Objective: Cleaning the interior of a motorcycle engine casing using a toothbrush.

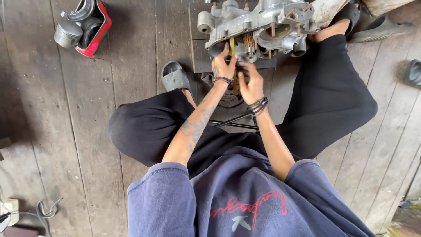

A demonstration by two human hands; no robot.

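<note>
Worn floor planks (131,52) lie open left of the engine casing (258,24). Both hands, left (224,66) and right (251,84), grip a yellow-handled tool (233,52) at the casing's near edge.

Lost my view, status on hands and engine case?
Left hand and right hand both on yellow tool. Tool at engine case. Nothing in the way.

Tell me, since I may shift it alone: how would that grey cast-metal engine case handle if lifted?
The grey cast-metal engine case is probably heavy, being thick metal. Its lumpy shape suggests it won't roll, though it might rock on the dark wooden block. It looks rigid, with studs that could snag.
</note>
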